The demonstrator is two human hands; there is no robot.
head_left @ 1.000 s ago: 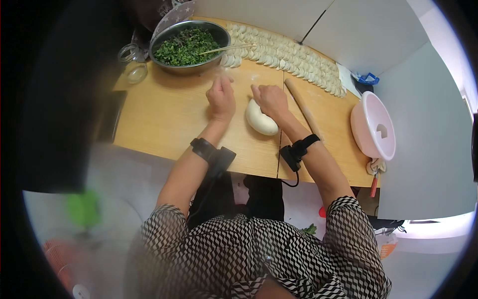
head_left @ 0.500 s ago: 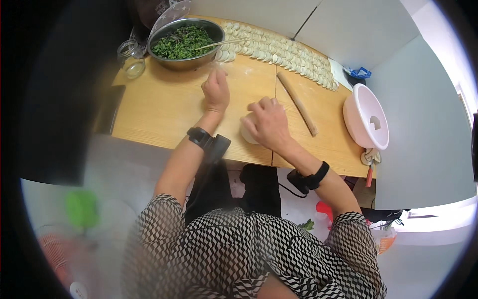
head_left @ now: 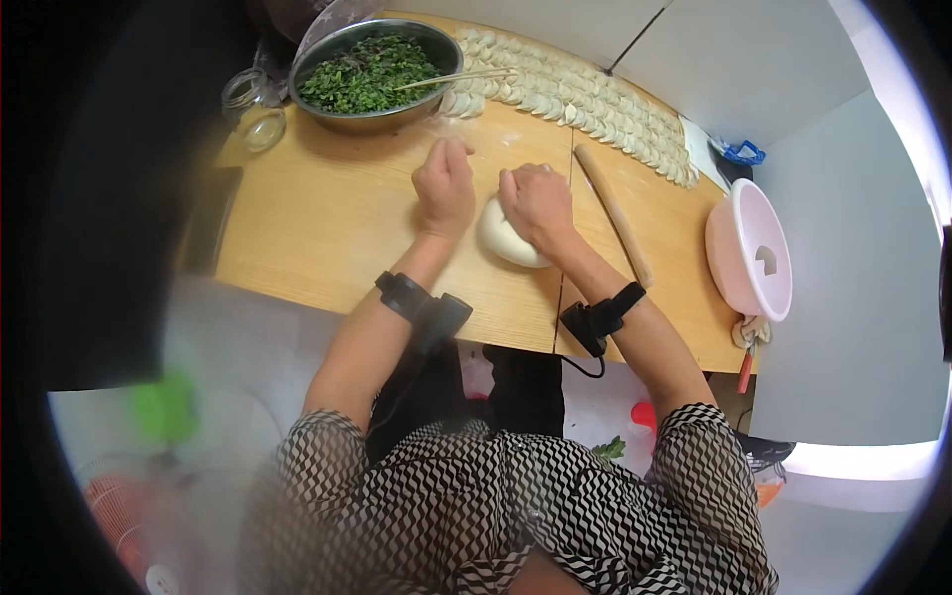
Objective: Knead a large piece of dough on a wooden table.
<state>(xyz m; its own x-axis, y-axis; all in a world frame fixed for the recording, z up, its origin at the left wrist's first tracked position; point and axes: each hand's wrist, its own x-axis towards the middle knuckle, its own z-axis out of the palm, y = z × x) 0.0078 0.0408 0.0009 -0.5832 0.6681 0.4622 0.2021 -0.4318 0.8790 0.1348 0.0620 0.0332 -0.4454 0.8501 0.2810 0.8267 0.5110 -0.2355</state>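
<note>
A smooth white ball of dough (head_left: 508, 240) sits on the wooden table, just in front of me. My right hand (head_left: 538, 203) is closed on its upper right side, fingers curled over and pressing it. To the left of the dough and apart from it, my left hand (head_left: 444, 188) is balled into a fist, with nothing showing in it. A wooden rolling pin (head_left: 613, 213) lies to the right of my right hand.
At the back left stands a steel bowl (head_left: 327, 117) of chopped greens with chopsticks (head_left: 461, 76) across its rim. Beside it is a glass jar (head_left: 250, 94). Rows of dumplings (head_left: 575, 104) line the table's back edge. A pink basin (head_left: 729, 248) leans at the right.
My right hand has shifted back over the dough, exposing more of the ball. The left hand has moved slightly right and nearer. The whole view has shifted a little.
</note>
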